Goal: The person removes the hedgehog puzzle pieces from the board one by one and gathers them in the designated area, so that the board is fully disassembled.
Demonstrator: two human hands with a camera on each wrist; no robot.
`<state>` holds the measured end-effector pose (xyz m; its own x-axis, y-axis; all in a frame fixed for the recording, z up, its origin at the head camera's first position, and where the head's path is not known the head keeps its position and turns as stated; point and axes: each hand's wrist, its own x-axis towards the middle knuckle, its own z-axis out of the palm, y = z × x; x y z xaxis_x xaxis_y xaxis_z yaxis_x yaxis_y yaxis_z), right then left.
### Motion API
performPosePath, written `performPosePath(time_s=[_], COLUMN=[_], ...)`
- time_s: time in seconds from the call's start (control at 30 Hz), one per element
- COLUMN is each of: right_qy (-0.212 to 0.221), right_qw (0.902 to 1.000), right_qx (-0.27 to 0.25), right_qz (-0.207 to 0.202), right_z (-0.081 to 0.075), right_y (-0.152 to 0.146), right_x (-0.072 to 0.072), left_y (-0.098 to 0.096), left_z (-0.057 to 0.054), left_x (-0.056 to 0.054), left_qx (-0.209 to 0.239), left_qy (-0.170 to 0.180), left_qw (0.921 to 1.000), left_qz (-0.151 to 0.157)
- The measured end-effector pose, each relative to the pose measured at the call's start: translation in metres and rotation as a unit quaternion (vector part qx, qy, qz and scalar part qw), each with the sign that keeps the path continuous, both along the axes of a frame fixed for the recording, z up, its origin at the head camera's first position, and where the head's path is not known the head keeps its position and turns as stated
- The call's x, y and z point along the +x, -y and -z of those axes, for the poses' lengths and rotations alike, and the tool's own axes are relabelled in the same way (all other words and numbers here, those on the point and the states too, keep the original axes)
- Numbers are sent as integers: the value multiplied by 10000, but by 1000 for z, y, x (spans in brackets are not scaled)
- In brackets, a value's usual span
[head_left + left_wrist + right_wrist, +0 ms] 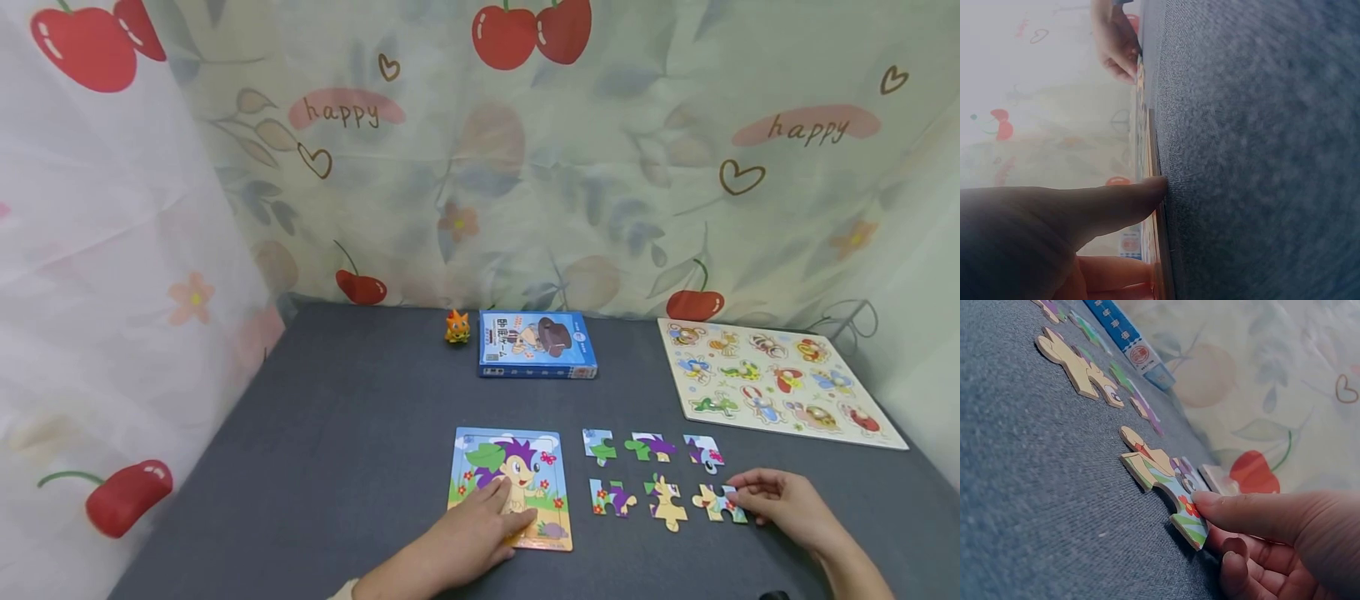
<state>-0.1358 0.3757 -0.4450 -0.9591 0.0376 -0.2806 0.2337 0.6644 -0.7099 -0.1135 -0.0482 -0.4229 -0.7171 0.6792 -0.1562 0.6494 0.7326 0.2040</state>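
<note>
My left hand [474,530] rests on a square puzzle board [564,492] showing a purple-haired hedgehog, its fingers laid over the picture. From the left wrist, the thumb [1129,203] reaches to the board's edge at the cloth. My right hand [783,502] pinches the right end of a jigsaw piece [722,503] with a red flower, thumb on top; in the right wrist view the piece [1163,478] sits close over the cloth. Other loose pieces lie in two rows between the hands, among them a leaf piece [600,447] and a body piece [667,503].
A blue game box [537,345] lies at the back, with a small orange figurine [457,327] to its left. A pale insect puzzle board [780,383] covers the right rear of the dark table. Patterned curtains [525,208] close off the back and left.
</note>
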Motion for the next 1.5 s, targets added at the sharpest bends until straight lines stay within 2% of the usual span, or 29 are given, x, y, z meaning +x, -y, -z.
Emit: performPosePath(time_s=[0.23,0.43,0.53,0.77,1.17,1.33,1.5], right_qy=[-208,-842,-1002,-719,-677,-545,-437], right_qw=[9997,9930,9901,9942,9919,9933,9941], right_qx=[-13,-96,-40,46,-288,-319,-321], right_qz=[-110,-827,-981,-794,-1038,-969,-941], right_z=[3,6,6,2,4,5,4], right_y=[0,-3,-2,-1,-6,-6,-7], right_x=[5,13,14,12,10,10,10], left_y=[0,0,0,0,1,1,4], left_z=[0,0,1,1,-1,0,-4], left_x=[1,1,1,1,2,1,-2], left_qx=[8,16,19,21,60,8,19], left_qy=[-8,10,-36,-82,-91,-70,-79], left_qw=[10000,10000,10000,10000,9999,10000,9999], left_qz=[0,9,5,9,-5,-11,96])
